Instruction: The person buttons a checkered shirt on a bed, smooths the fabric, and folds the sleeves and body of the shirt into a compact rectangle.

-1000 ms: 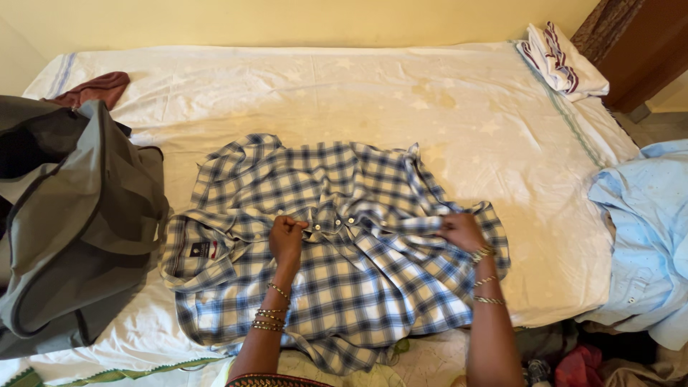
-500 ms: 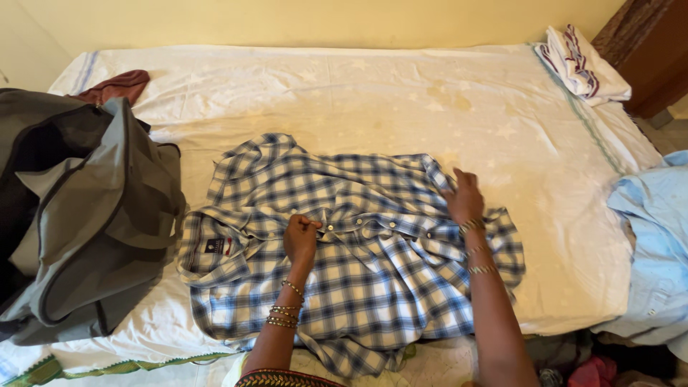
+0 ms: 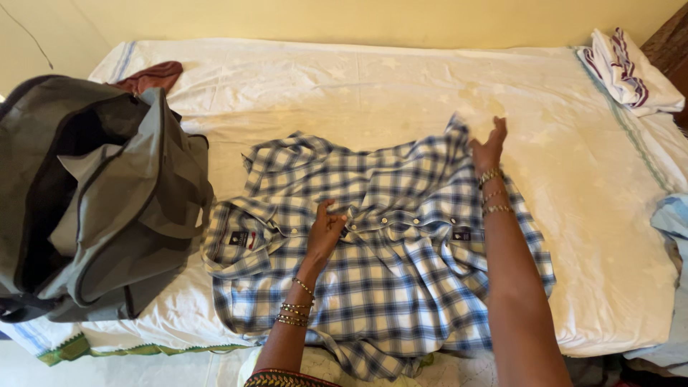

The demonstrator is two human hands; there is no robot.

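- So far, the blue-and-white checked shirt (image 3: 380, 251) lies spread front-up across the middle of the bed (image 3: 401, 79), its collar towards the grey bag and its hem towards the person's right; the button placket runs along the middle and looks at least partly fastened, though I cannot tell whether every button is closed
- The left hand (image 3: 326, 231) rests on the placket just beside the collar; its fingers (image 3: 324, 209) are loosely curled and press the cloth down rather than pinching it; nothing is held in them
- The right hand (image 3: 489, 147) reaches to the far edge of the shirt; its fingers are stretched out nearly flat, and it lies on the cloth where a fold of the fabric stands up; whether the thumb grips that edge I cannot tell
- Judging by this, the laying-out and smoothing is well along; no fold is made yet, since both side panels and the sleeves lie loose and rumpled; the near edge hangs over the bed's side
- An open grey bag (image 3: 100, 201) stands at the left of the bed, touching the collar end; a folded white cloth with dark stripes (image 3: 631, 68) sits at the far right corner; a dark red cloth (image 3: 154, 75) lies behind the bag; a pale blue garment (image 3: 674, 222) shows at the right edge
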